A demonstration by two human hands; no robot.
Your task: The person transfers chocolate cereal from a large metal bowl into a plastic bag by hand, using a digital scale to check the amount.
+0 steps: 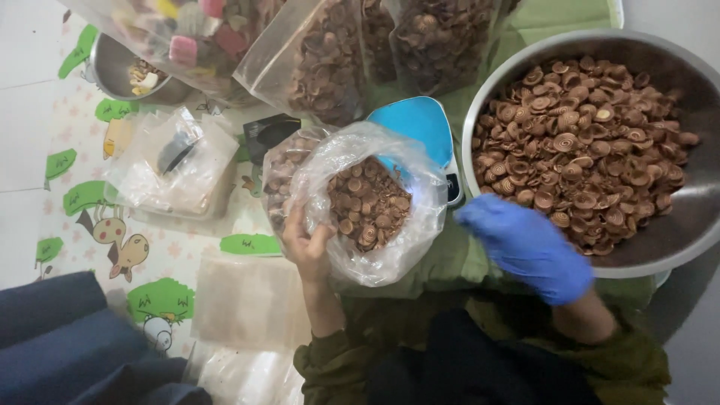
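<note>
We note the bare left hand (309, 244) closed on the rim of a clear plastic bag (379, 202) part-filled with brown spiral biscuits, sitting on a blue scale (420, 124). The blue-gloved right hand (529, 247), loosely open and motion-blurred, holds nothing and hovers at the near rim of a large steel bowl (690, 225) of similar biscuits.

Round brown spiral-patterned snack pieces (581, 142) fill a silver metal bowl (694, 217). Right hand (529, 247) wears blue glove. Clear plastic bag (367, 199) holds brown pieces. Blue scale (420, 124). White mat (112, 225) shows green, cartoon-animal print.
</note>
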